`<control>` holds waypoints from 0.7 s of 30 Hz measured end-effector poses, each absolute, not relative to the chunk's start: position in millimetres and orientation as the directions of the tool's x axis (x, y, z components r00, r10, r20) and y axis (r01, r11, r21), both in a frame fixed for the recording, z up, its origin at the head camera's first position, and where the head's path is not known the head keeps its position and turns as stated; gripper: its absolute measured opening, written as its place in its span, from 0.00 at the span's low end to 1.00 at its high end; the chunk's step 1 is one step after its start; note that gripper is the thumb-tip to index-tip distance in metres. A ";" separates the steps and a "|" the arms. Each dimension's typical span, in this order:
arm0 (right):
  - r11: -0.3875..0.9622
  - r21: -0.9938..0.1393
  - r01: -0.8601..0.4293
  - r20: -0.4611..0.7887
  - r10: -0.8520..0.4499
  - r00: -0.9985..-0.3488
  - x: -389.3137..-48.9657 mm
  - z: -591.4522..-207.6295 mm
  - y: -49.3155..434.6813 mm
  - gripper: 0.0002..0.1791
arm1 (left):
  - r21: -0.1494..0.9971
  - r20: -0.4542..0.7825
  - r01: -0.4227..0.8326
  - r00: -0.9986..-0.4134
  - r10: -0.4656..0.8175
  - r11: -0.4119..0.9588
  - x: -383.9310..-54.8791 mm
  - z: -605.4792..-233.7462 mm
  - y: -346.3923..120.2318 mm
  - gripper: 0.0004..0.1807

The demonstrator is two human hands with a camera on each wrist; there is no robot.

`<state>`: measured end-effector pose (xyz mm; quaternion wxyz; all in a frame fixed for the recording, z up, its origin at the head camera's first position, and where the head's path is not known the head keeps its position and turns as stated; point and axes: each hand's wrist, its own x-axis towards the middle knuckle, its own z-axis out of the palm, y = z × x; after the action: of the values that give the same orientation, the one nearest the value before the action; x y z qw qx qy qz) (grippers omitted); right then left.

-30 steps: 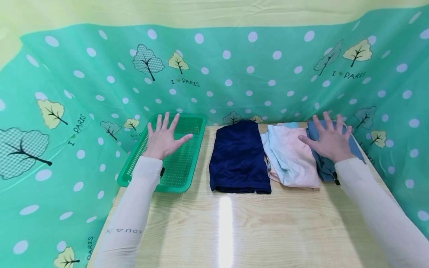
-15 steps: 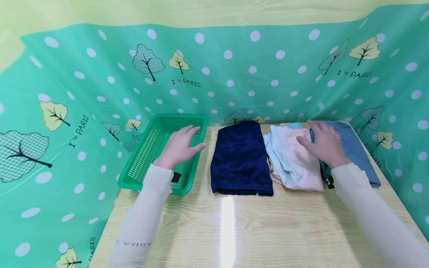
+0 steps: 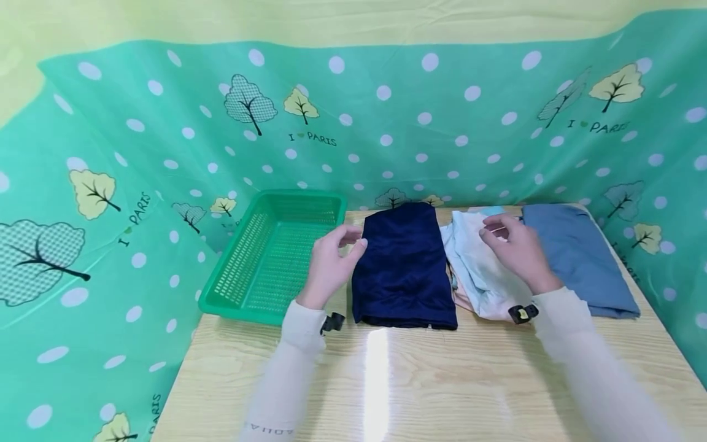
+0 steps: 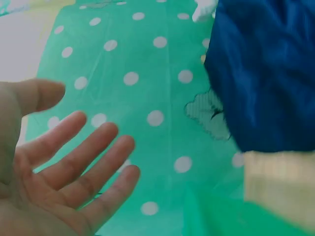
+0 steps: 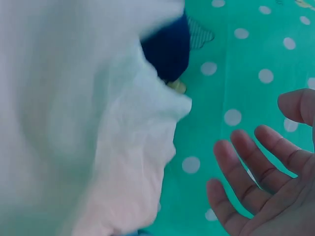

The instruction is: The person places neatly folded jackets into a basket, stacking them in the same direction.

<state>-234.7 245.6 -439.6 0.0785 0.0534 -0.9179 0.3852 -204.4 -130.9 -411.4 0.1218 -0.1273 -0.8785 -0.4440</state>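
My left hand [image 3: 332,261] hovers between the green basket [image 3: 221,307] and a folded navy cloth [image 3: 405,270], its fingers loosely bent with nothing in them. Over the pale pink and light blue garment [image 3: 469,276] hangs my right hand [image 3: 519,248], also holding nothing. The left wrist view shows the left fingers [image 4: 93,167] relaxed and spread, the navy cloth off to the right. In the right wrist view the right fingers [image 5: 251,177] are loosely extended beside the pale garment [image 5: 133,162]. A folded grey-blue garment [image 3: 580,258] lies right of the right hand.
The light wood table [image 3: 442,380] stretches in front of the row of cloths. A green dotted curtain [image 3: 386,123] with tree prints encloses the back and sides. Each wrist wears a dark strap; the right one [image 3: 521,314] shows beside the pale garment.
Both hands have moved inward, the left from over the basket towards the navy cloth, the right from the grey-blue garment to the pale one. Their spread fingers have relaxed and bent.
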 end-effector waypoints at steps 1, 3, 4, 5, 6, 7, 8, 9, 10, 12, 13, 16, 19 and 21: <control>0.687 -0.709 -0.157 0.178 -0.041 -0.983 -233.2 -440.0 242.7 0.23 | 0.770 0.336 0.332 -0.937 0.097 0.544 -203.8 -415.3 -127.6 0.13; 0.655 -0.740 -0.156 0.163 -0.050 -0.985 -229.9 -440.7 236.2 0.23 | 0.806 0.341 0.328 -0.938 0.066 0.492 -201.8 -422.3 -121.3 0.11; 0.642 -0.751 -0.154 0.156 -0.054 -0.986 -228.4 -441.4 232.8 0.23 | 0.819 0.344 0.328 -0.937 0.054 0.470 -201.0 -425.6 -118.4 0.11; 0.630 -0.762 -0.153 0.150 -0.058 -0.987 -227.2 -442.1 229.4 0.24 | 0.828 0.348 0.328 -0.936 0.042 0.455 -200.2 -429.0 -115.6 0.10; 0.613 -0.775 -0.151 0.143 -0.063 -0.988 -226.2 -443.1 226.2 0.24 | 0.835 0.351 0.328 -0.936 0.031 0.443 -199.4 -432.5 -112.9 0.10; 0.604 -0.783 -0.147 0.137 -0.063 -0.989 -225.4 -444.2 222.8 0.24 | 0.839 0.355 0.330 -0.934 0.023 0.432 -198.9 -436.1 -110.5 0.09; 0.594 -0.791 -0.145 0.133 -0.064 -0.989 -224.9 -445.6 219.7 0.24 | 0.841 0.361 0.334 -0.932 0.019 0.426 -198.5 -439.7 -108.3 0.09; 0.589 -0.796 -0.138 0.125 -0.063 -0.990 -224.5 -447.2 216.7 0.24 | 0.843 0.365 0.337 -0.931 0.016 0.419 -198.4 -443.4 -106.2 0.09; 0.583 -0.802 -0.132 0.116 -0.066 -0.991 -224.2 -448.8 214.1 0.24 | 0.846 0.363 0.336 -0.932 0.013 0.413 -198.2 -446.6 -104.3 0.09; 0.576 -0.809 -0.119 0.096 -0.069 -0.993 -224.0 -452.5 209.4 0.24 | 0.854 0.356 0.329 -0.934 0.008 0.404 -198.7 -453.6 -100.8 0.09; 0.573 -0.811 -0.114 0.090 -0.070 -0.993 -224.0 -454.3 207.3 0.25 | 0.859 0.348 0.320 -0.938 0.003 0.401 -199.4 -456.8 -99.2 0.09; 0.561 -0.822 -0.097 0.068 -0.071 -0.995 -225.0 -459.9 202.4 0.25 | 0.878 0.298 0.260 -0.954 -0.033 0.403 -202.6 -465.3 -94.7 0.09; 0.543 -0.836 -0.077 0.046 -0.070 -0.996 -226.9 -464.5 198.1 0.25 | 0.869 0.267 0.204 -0.961 -0.079 0.450 -208.3 -474.8 -92.7 0.11; 0.530 -0.846 -0.057 0.025 -0.068 -0.997 -228.2 -466.9 194.9 0.24 | 0.859 0.252 0.172 -0.962 -0.105 0.482 -212.3 -480.8 -92.9 0.14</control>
<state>-228.2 194.9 -466.9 -0.0056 0.0356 -0.8747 0.4833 -212.3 -92.9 -480.8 0.1364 -0.0198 -0.8501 -0.5083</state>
